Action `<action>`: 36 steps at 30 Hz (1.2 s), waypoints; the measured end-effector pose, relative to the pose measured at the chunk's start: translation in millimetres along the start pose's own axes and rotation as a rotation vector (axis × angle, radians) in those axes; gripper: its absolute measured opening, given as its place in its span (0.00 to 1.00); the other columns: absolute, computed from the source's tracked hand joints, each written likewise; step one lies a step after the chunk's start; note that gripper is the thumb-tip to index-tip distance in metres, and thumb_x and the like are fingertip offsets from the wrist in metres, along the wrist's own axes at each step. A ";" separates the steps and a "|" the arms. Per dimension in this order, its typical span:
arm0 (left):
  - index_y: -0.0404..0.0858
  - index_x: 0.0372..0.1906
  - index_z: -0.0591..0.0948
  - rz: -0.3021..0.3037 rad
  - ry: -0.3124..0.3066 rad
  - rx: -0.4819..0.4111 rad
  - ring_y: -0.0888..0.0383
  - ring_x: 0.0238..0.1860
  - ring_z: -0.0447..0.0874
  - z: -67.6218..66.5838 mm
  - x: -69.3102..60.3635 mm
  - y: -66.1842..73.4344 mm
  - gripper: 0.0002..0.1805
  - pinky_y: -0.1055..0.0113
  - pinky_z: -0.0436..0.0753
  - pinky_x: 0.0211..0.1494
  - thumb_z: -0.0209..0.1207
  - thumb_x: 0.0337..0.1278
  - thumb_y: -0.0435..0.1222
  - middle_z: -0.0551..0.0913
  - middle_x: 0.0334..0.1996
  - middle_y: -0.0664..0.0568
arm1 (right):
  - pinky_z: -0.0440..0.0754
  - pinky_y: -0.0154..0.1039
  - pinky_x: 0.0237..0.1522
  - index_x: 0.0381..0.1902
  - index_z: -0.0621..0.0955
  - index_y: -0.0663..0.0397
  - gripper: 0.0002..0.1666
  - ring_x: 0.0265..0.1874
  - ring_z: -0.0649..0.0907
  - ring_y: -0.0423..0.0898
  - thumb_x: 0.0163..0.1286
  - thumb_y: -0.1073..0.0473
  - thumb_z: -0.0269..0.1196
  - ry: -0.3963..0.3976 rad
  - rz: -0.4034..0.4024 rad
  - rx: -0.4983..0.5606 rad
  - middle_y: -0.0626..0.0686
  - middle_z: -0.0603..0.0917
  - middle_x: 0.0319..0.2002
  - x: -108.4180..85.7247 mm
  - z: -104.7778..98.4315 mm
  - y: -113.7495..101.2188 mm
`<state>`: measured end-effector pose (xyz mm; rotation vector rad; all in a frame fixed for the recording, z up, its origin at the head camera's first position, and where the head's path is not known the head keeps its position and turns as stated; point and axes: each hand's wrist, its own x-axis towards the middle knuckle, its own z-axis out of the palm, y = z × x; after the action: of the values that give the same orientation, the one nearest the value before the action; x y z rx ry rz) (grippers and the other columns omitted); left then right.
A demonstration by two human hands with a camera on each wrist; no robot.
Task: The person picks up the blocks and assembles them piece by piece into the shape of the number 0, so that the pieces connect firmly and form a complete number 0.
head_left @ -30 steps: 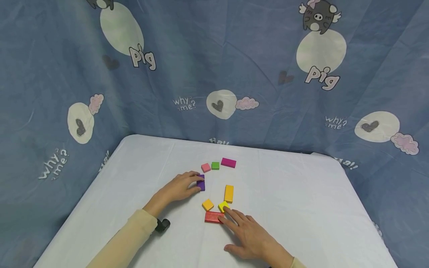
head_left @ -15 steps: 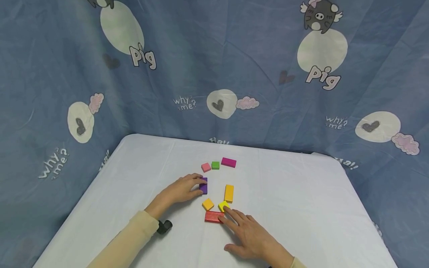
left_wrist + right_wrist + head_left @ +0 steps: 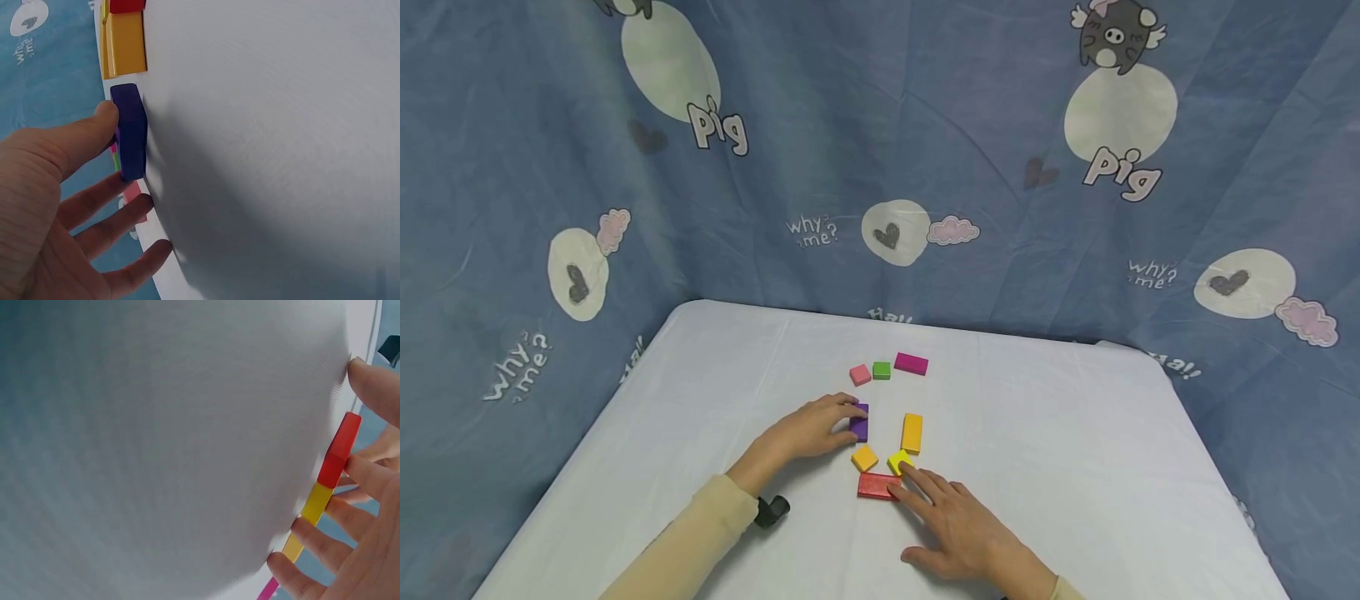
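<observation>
A purple block (image 3: 861, 423) lies flat on the table, and my left hand (image 3: 812, 427) pinches it lengthwise. In the left wrist view, the thumb presses one end of the purple block (image 3: 131, 132) and the index fingertip the other. My right hand (image 3: 958, 529) lies spread with fairly straight fingers. Its index fingertip touches a red block (image 3: 874, 486), and its middle fingertip a small yellow block (image 3: 898, 461). The right wrist view also has those fingertips against the red block (image 3: 339, 450) and the yellow block (image 3: 317, 503). A small orange block (image 3: 864, 458) sits just behind the red one.
A longer orange-yellow block (image 3: 912, 433) stands to the right of the purple one. Farther back lie a pink block (image 3: 861, 375), a green block (image 3: 882, 371) and a magenta block (image 3: 912, 364). The white table (image 3: 1060, 433) ends at a blue printed curtain (image 3: 985, 283).
My left hand has slid the purple block slightly right and toward me, away from the pink block and nearer the small orange one. The right hand has stayed in place.
</observation>
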<state>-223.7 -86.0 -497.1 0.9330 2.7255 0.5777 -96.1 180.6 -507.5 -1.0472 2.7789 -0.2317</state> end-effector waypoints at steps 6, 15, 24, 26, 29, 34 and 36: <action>0.43 0.60 0.80 0.021 -0.003 -0.002 0.46 0.64 0.71 -2.4 -1.3 2.5 0.22 0.47 0.70 0.64 0.64 0.62 0.43 0.74 0.62 0.44 | 0.74 0.55 0.58 0.76 0.58 0.35 0.46 0.68 0.66 0.51 0.66 0.26 0.51 0.001 -0.004 -0.005 0.49 0.55 0.76 -0.2 0.6 0.7; 0.43 0.60 0.80 0.034 -0.012 0.007 0.46 0.64 0.71 -0.3 -0.5 1.5 0.22 0.47 0.70 0.64 0.64 0.62 0.44 0.73 0.63 0.45 | 0.74 0.55 0.58 0.77 0.58 0.35 0.46 0.68 0.65 0.51 0.66 0.26 0.51 0.000 -0.006 0.007 0.49 0.55 0.76 -0.4 1.2 0.8; 0.45 0.60 0.80 0.037 -0.020 0.031 0.47 0.64 0.70 0.9 1.5 1.4 0.23 0.46 0.71 0.64 0.65 0.61 0.44 0.74 0.63 0.46 | 0.74 0.55 0.58 0.77 0.58 0.35 0.46 0.68 0.66 0.51 0.66 0.26 0.51 0.009 -0.005 -0.002 0.50 0.55 0.76 -0.7 -0.2 0.6; 0.45 0.61 0.80 0.036 -0.024 0.033 0.48 0.64 0.70 0.6 1.3 1.9 0.23 0.46 0.71 0.64 0.65 0.61 0.44 0.74 0.63 0.46 | 0.74 0.55 0.58 0.77 0.58 0.35 0.46 0.68 0.66 0.51 0.66 0.26 0.51 0.008 -0.004 -0.003 0.50 0.55 0.76 -0.6 -0.8 0.5; 0.44 0.60 0.80 0.035 -0.027 0.030 0.47 0.64 0.70 -0.1 0.5 3.1 0.23 0.46 0.70 0.64 0.65 0.61 0.44 0.74 0.63 0.46 | 0.74 0.55 0.58 0.77 0.58 0.35 0.46 0.68 0.66 0.51 0.66 0.26 0.52 0.007 -0.006 -0.004 0.50 0.55 0.76 -0.6 -1.3 0.2; 0.45 0.60 0.81 0.030 -0.028 0.036 0.47 0.64 0.70 0.5 -0.1 4.1 0.23 0.46 0.71 0.64 0.65 0.60 0.44 0.74 0.63 0.46 | 0.74 0.55 0.58 0.77 0.58 0.36 0.46 0.68 0.65 0.51 0.66 0.26 0.52 0.009 -0.011 -0.002 0.50 0.55 0.76 -0.6 -1.0 0.1; 0.45 0.60 0.81 0.026 -0.028 0.039 0.47 0.64 0.70 1.1 -0.1 4.1 0.23 0.46 0.71 0.63 0.65 0.60 0.44 0.74 0.63 0.46 | 0.74 0.55 0.58 0.77 0.58 0.36 0.46 0.68 0.65 0.51 0.66 0.26 0.52 0.008 -0.010 0.000 0.50 0.56 0.76 -0.5 -0.8 0.2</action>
<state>-221.1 -82.8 -496.3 0.9790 2.7126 0.5140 -95.9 181.2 -506.6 -1.0630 2.7814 -0.2370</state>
